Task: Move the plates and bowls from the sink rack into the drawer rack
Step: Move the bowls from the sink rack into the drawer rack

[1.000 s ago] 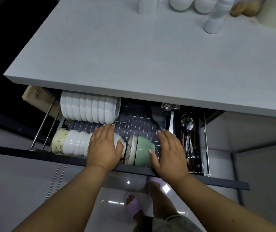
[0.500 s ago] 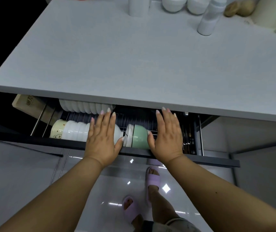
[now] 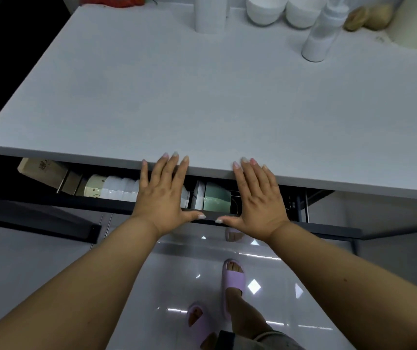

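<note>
Both hands lie flat and spread, palms down, holding nothing, side by side over the dark front edge of the drawer [image 3: 116, 205]. The left hand [image 3: 163, 195] and the right hand [image 3: 258, 198] are a little apart, their thumbs pointing toward each other along the front edge and almost meeting. The fingertips of both reach the near edge of the grey counter [image 3: 202, 97], which overhangs the drawer and hides most of what is inside.

Only a narrow strip of the drawer shows below the counter. In it, to the left of the left hand, a row of white bowls [image 3: 120, 189] stands on edge, with a cream patterned bowl [image 3: 93, 188] at the left end. Between the two hands sit a white plate [image 3: 198, 195] on edge and, just right of it, a green bowl [image 3: 216, 197]. Wire of the drawer rack [image 3: 235, 195] shows just beside the right hand. A wooden board [image 3: 42, 169] pokes out at the far left of the drawer.

At the far side of the counter stand two white bowls [image 3: 265, 8], a white bottle [image 3: 320, 39] and a white cylinder [image 3: 210, 13]. Below, purple slippers [image 3: 232, 279] stand on the shiny floor.
</note>
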